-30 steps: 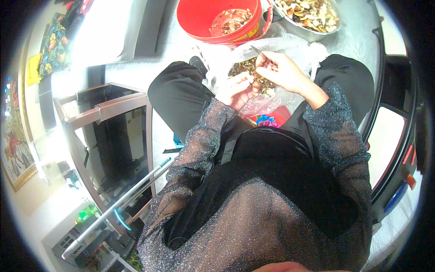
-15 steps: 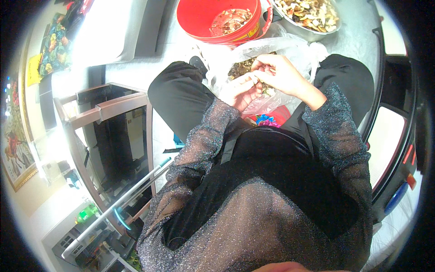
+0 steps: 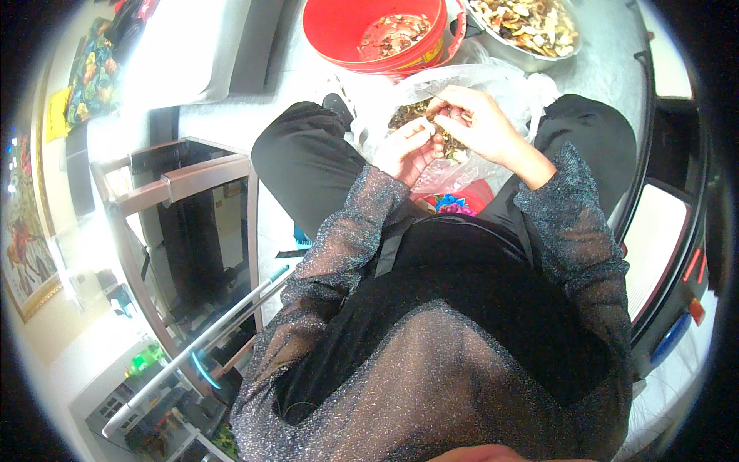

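My two hands meet between my knees, above a clear plastic bag [image 3: 493, 77] holding brown, peel-like scraps [image 3: 408, 115]. My left hand [image 3: 409, 152] has its thumb and forefinger closed on a small pale piece [image 3: 429, 128]. Close against it, my right hand [image 3: 481, 127] is closed with its fingers curled toward the piece. Whatever those fingers grip is too small to make out. Just beyond the bag stands a red bucket [image 3: 339, 46] with brown and pale bits on its bottom. To its right, a metal bowl [image 3: 566, 54] is heaped with cut pale pieces [image 3: 527, 27].
Left of my knee is a metal-framed stand [image 3: 208, 169] with dark panels, and a white pole [image 3: 192, 350] slants nearby. A black-edged piece of furniture [image 3: 654, 231] borders my right side. Under the bag's near edge shows something red [image 3: 477, 194] with blue and pink flowers.
My right hand has shifted slightly, its fingers lifting a little from the left fingertips. The pale piece shows more clearly now. The containers stay in place.
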The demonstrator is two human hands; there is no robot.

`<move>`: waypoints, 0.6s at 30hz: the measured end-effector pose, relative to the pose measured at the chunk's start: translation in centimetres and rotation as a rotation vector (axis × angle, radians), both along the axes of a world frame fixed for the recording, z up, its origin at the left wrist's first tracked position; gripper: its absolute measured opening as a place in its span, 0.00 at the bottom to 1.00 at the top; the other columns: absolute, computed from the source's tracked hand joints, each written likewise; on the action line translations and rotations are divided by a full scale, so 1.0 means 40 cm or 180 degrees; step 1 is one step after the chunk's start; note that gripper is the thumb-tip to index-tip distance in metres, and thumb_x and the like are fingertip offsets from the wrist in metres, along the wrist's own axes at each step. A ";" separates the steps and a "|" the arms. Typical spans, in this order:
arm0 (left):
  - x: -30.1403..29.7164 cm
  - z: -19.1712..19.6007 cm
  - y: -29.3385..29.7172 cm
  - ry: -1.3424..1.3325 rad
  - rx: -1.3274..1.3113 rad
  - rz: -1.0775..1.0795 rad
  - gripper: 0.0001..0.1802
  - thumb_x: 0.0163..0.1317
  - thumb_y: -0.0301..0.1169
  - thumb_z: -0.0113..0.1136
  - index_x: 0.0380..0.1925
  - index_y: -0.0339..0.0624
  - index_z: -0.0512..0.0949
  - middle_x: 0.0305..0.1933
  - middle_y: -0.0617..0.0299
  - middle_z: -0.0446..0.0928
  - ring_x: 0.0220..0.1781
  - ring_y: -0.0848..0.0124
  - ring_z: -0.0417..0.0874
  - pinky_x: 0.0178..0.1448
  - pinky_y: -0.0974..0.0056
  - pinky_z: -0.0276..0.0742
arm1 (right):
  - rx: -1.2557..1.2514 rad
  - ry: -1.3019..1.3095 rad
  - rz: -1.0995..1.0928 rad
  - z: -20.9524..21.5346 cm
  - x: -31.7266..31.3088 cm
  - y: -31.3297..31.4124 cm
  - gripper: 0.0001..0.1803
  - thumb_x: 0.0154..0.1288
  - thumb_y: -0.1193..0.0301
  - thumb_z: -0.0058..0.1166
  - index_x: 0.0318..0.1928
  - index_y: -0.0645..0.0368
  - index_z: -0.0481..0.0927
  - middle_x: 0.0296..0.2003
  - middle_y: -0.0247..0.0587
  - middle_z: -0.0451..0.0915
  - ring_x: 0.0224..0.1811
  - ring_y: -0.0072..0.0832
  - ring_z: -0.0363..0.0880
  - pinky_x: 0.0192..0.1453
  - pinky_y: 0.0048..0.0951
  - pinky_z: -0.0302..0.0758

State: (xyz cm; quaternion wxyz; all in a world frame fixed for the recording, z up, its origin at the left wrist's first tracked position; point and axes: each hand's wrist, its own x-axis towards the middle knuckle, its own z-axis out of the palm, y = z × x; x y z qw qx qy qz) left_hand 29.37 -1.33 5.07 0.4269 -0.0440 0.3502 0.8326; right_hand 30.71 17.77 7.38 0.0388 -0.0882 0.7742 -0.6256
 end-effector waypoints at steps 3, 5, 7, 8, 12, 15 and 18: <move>0.003 0.006 0.000 -0.0055 0.0023 0.0085 0.09 0.63 0.29 0.55 0.41 0.38 0.73 0.39 0.60 0.76 0.41 0.70 0.78 0.48 0.65 0.75 | 0.0296 -0.0010 0.0149 0.007 -0.001 -0.001 0.19 0.58 0.75 0.55 0.52 0.58 0.77 0.34 0.33 0.76 0.33 0.16 0.73 0.35 0.18 0.70; 0.005 0.007 0.002 -0.0106 0.0005 0.0146 0.08 0.63 0.29 0.55 0.40 0.38 0.73 0.39 0.60 0.76 0.40 0.70 0.77 0.47 0.65 0.75 | -0.0110 0.0063 0.0123 0.014 0.001 -0.008 0.21 0.58 0.76 0.55 0.54 0.56 0.76 0.35 0.35 0.76 0.34 0.18 0.74 0.36 0.19 0.71; 0.006 0.005 0.002 -0.0147 -0.0020 0.0160 0.08 0.63 0.29 0.55 0.40 0.38 0.73 0.39 0.60 0.76 0.40 0.70 0.78 0.48 0.65 0.75 | -0.0235 0.0051 0.0111 0.023 0.005 -0.011 0.22 0.58 0.76 0.55 0.55 0.56 0.76 0.36 0.36 0.76 0.35 0.19 0.75 0.37 0.20 0.72; 0.006 0.005 0.002 -0.0167 -0.0003 0.0142 0.08 0.63 0.29 0.55 0.40 0.38 0.73 0.39 0.60 0.76 0.40 0.70 0.78 0.48 0.65 0.75 | -0.0169 0.0031 0.0116 0.027 0.007 -0.008 0.21 0.58 0.76 0.55 0.54 0.57 0.76 0.36 0.37 0.75 0.35 0.20 0.75 0.38 0.20 0.72; 0.006 0.002 0.002 -0.0280 -0.0020 0.0162 0.09 0.63 0.29 0.55 0.42 0.38 0.73 0.39 0.60 0.76 0.40 0.71 0.78 0.47 0.64 0.75 | 0.0000 0.0121 0.0081 0.032 0.007 -0.008 0.20 0.58 0.77 0.55 0.53 0.60 0.76 0.37 0.38 0.75 0.37 0.22 0.77 0.40 0.20 0.73; 0.005 0.004 0.004 -0.0225 0.0006 0.0148 0.12 0.63 0.28 0.55 0.45 0.37 0.72 0.40 0.60 0.76 0.40 0.71 0.77 0.47 0.65 0.75 | 0.0169 0.0267 0.0091 0.026 0.003 -0.011 0.18 0.58 0.78 0.55 0.51 0.63 0.76 0.36 0.38 0.75 0.38 0.22 0.77 0.41 0.21 0.74; 0.004 0.006 0.007 -0.0151 -0.0072 0.0135 0.13 0.63 0.28 0.55 0.47 0.36 0.72 0.40 0.60 0.76 0.40 0.71 0.77 0.46 0.65 0.75 | -0.0158 0.0068 0.0130 0.022 0.008 -0.013 0.15 0.58 0.78 0.55 0.47 0.64 0.76 0.35 0.40 0.74 0.38 0.24 0.78 0.42 0.23 0.75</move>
